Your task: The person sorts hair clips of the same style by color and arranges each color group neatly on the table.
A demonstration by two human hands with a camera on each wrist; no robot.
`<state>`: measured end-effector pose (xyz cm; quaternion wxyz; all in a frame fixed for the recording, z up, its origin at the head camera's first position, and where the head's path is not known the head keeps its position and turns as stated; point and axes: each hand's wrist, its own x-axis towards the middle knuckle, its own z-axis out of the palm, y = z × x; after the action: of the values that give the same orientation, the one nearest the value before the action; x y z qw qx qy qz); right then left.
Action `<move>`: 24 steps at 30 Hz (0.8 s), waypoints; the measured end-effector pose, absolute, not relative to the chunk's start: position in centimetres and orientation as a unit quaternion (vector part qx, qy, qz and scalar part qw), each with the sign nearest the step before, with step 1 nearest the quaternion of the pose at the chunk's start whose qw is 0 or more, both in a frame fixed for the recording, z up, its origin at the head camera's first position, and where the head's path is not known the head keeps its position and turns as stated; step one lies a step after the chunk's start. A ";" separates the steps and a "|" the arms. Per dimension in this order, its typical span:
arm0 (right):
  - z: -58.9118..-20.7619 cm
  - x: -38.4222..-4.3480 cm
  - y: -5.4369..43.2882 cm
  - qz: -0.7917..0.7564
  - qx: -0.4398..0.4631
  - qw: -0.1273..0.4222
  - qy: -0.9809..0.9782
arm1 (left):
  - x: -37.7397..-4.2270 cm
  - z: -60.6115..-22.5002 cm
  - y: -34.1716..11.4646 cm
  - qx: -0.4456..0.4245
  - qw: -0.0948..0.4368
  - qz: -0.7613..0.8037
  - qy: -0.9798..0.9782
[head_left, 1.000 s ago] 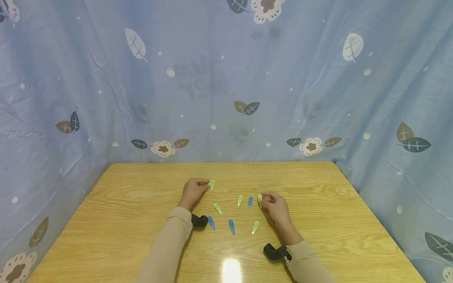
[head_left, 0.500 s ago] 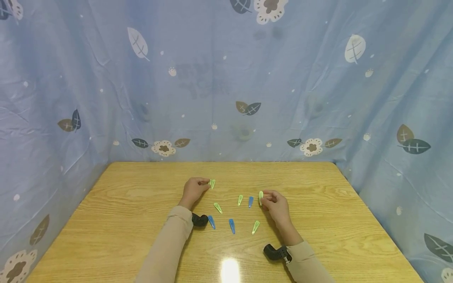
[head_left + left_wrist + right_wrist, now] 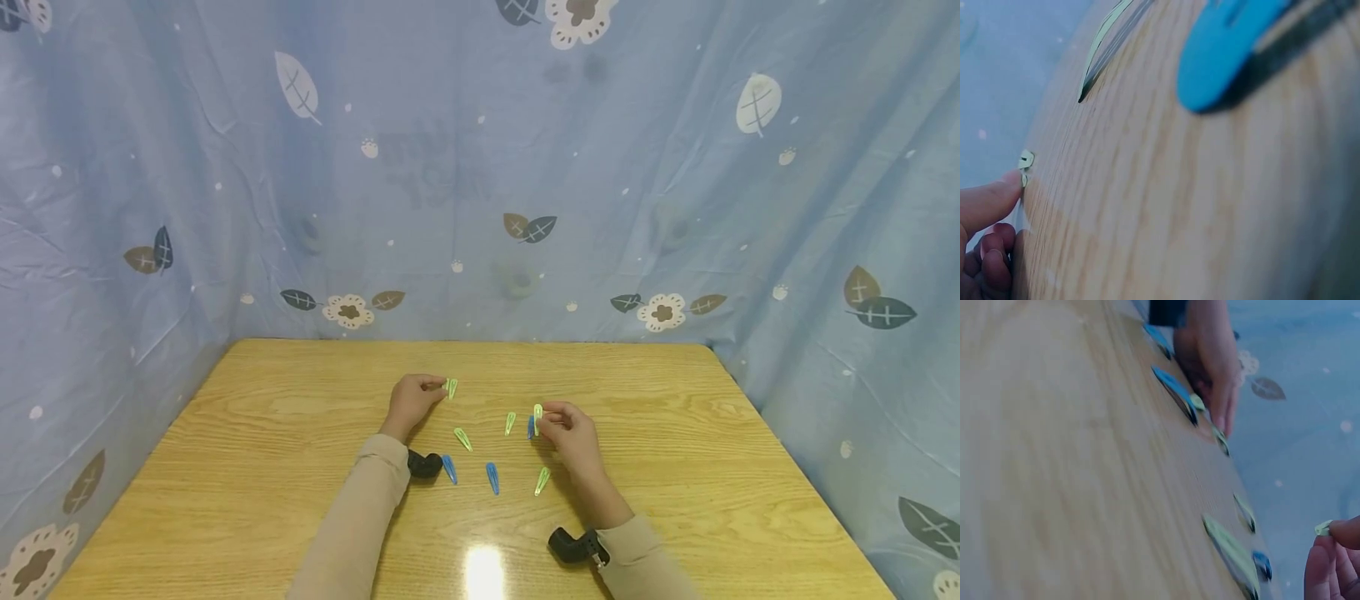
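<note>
My left hand (image 3: 411,404) is at the far part of the table, its thumb and finger pinching a yellow-green snap hair clip (image 3: 447,386). Right beside that lies another green hair clip (image 3: 453,388); fingertips partly hide the pair in the left wrist view. Between thumb and fingers, my right hand (image 3: 573,433) holds a green hair clip (image 3: 537,419) upright above the table. Behind it, partly covered in the head view, is a blue hair clip (image 3: 531,428). A green clip (image 3: 511,423) lies just left of this blue one.
Nearer me on the wooden table (image 3: 225,500) lie a green clip (image 3: 462,439), two blue clips (image 3: 449,468) and another green clip (image 3: 542,481). Black camera mounts (image 3: 573,546) stick out from both wrists. A patterned blue curtain (image 3: 420,167) encloses the back and sides.
My right hand has raised its green clip a little, then carried it left, to where it overlaps the blue clip in the head view. The left hand has stayed in place.
</note>
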<state>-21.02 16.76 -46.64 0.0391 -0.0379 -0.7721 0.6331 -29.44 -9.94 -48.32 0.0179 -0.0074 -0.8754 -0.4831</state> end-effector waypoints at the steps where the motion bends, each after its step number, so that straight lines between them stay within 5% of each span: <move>1: -46.5 -21.0 16.5 0.633 -0.034 0.037 -0.772 | -29.4 -48.3 -9.9 -0.009 0.018 -0.483 -0.876; 24: -44.0 -24.0 10.2 0.628 0.041 0.003 -0.778 | -29.4 -48.4 -10.1 -0.005 0.019 -0.478 -0.878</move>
<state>-24.03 10.22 -44.05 0.0029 0.0407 -0.7775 0.6275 -29.40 -10.09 -48.38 0.0194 -0.0049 -0.8781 -0.4781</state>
